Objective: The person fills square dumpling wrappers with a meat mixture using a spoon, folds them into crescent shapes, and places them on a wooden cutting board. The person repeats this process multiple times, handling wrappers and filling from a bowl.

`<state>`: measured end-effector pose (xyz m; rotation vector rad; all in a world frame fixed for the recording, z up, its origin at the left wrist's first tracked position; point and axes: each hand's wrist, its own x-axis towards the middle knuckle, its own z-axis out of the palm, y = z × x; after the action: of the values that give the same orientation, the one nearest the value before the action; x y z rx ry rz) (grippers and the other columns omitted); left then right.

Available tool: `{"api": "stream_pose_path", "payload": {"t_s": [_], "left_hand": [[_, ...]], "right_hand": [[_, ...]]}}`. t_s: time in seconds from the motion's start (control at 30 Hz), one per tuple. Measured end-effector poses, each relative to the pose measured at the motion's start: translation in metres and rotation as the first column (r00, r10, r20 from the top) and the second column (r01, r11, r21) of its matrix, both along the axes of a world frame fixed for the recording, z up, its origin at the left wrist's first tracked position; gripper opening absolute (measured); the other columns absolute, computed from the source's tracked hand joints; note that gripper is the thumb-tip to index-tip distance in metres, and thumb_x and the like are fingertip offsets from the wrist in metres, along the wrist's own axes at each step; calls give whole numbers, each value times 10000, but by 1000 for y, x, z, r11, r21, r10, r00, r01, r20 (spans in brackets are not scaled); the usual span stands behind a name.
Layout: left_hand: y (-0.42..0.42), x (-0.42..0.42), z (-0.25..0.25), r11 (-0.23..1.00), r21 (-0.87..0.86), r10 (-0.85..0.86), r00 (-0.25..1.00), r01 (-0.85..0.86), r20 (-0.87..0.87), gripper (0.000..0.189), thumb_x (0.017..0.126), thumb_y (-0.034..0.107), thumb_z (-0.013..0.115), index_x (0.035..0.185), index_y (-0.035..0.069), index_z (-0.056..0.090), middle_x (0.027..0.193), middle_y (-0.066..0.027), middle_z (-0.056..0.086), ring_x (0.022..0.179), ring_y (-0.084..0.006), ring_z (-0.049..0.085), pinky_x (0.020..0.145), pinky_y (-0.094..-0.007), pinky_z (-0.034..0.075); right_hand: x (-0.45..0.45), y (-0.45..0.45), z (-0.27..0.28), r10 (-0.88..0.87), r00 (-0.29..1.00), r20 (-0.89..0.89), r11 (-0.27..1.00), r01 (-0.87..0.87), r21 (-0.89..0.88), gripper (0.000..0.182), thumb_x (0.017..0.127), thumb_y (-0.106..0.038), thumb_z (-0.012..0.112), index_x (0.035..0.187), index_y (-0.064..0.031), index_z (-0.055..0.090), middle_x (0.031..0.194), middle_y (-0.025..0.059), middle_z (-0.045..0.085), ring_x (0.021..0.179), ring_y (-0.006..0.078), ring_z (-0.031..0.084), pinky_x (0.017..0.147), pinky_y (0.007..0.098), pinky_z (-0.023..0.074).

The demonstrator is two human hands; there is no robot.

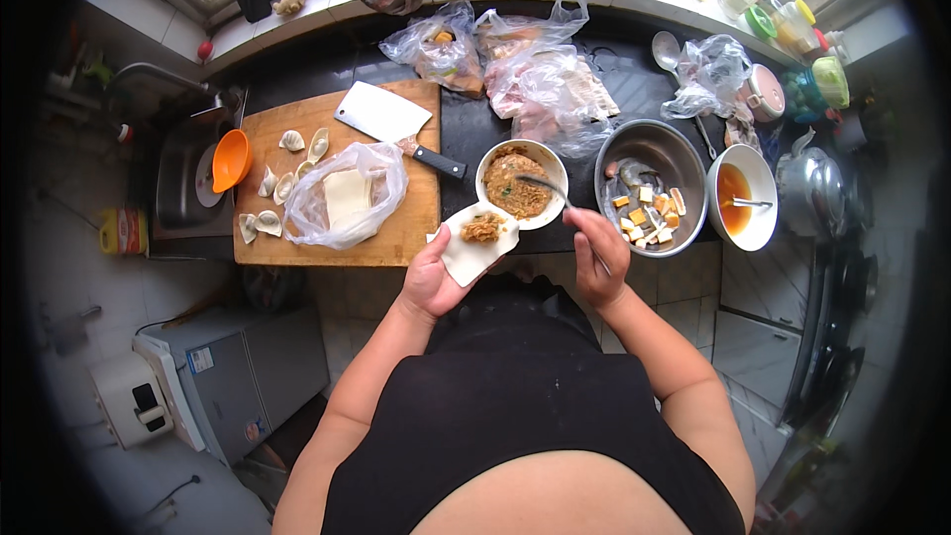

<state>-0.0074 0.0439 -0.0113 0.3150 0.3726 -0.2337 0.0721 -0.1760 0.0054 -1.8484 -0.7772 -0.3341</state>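
Observation:
On my left hand lies a flat dough wrapper, my thumb on its left edge. A lump of minced filling sits near its far side. My right hand grips the handle of a metal spoon, whose far end is in the minced filling of a white bowl. Left of the bowl, a wooden cutting board bears a plastic bag with a stack of wrappers. Several folded dumplings lie beside the bag.
A cleaver lies on the board, its handle past the right edge. To the right stand a metal basin with cubed food and a white bowl of brown liquid. Bagged food lies behind. An orange bowl sits by the sink.

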Motion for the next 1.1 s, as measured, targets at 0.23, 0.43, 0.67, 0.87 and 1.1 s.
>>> {"api": "stream_pose_path", "payload": {"t_s": [0.23,0.43,0.67,0.87,1.1], "left_hand": [[0,-6,8,999,-27,20,1000,-19,17,547,946,354,403,1369,22,301,1377,-172,381,1273,-348,367,1052,-496,303],[-2,-13,18,994,-100,42,998,-38,37,554,922,331,465,1362,27,319,1368,-169,394,1272,-347,369,1056,-500,293],[-8,-14,27,999,-43,-4,1000,5,22,519,948,315,420,1354,10,315,1352,-164,410,1256,-318,396,1065,-474,292],[-9,-15,25,998,51,-23,1000,22,6,462,986,290,318,1345,-2,319,1345,-148,415,1259,-272,397,1080,-417,284],[-9,-18,8,988,144,63,998,-62,-3,451,999,304,264,1359,36,306,1356,-112,400,1258,-237,388,1077,-385,275]], "right_hand": [[31,12,-51,-54,993,109,774,110,-623,460,804,-206,614,1218,-43,501,1227,138,481,1179,294,425,993,426,315],[13,8,-36,-9,1000,18,643,20,-766,828,707,-525,660,1337,-65,384,1417,153,298,1326,315,240,1084,486,130],[2,33,-7,196,579,-791,980,-140,141,278,899,-257,560,951,7,632,876,100,639,802,175,602,707,294,477],[0,55,-3,334,311,-890,932,31,361,154,848,-140,644,883,10,646,745,28,631,641,81,585,594,220,466],[-16,84,17,97,955,-280,977,-145,-155,95,759,-63,685,838,-19,656,725,92,577,557,192,566,508,278,443]]}}
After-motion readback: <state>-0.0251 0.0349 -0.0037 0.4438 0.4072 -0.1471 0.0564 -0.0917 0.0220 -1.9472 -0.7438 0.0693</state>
